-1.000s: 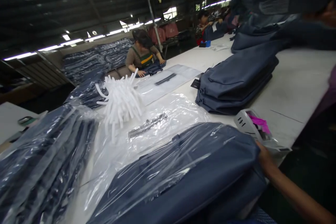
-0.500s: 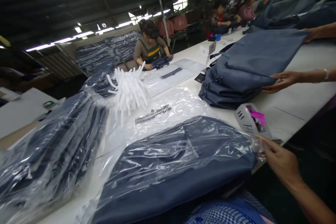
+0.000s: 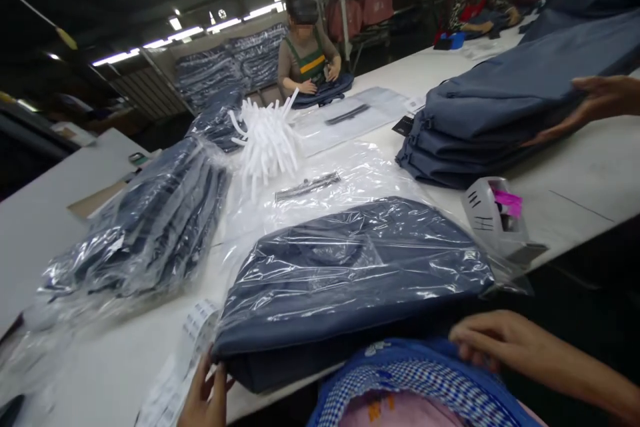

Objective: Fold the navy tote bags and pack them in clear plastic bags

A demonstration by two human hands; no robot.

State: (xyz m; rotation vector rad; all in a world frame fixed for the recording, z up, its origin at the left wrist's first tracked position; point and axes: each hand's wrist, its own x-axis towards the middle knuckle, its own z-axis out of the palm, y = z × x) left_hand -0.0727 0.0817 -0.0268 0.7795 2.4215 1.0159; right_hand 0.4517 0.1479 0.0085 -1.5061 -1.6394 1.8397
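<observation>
our left hand [image 3: 204, 395] touches one corner of the dark blue soft bag [image 3: 345, 280] under clear shiny plastic, on the long white table [image 3: 590, 170]; our right hand [image 3: 493, 339] is curled nearby; whether either grips, we cannot tell.

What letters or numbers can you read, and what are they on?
No word or number reads clearly.
White box: black handwritten strokes, no sure letters.
Pink cloth: orange lettering, unclear.
Label strip: blurred.
Black tag: too small.
Clear plastic sheets: dark print, too small.
Wrapped bag: nothing legible.
</observation>
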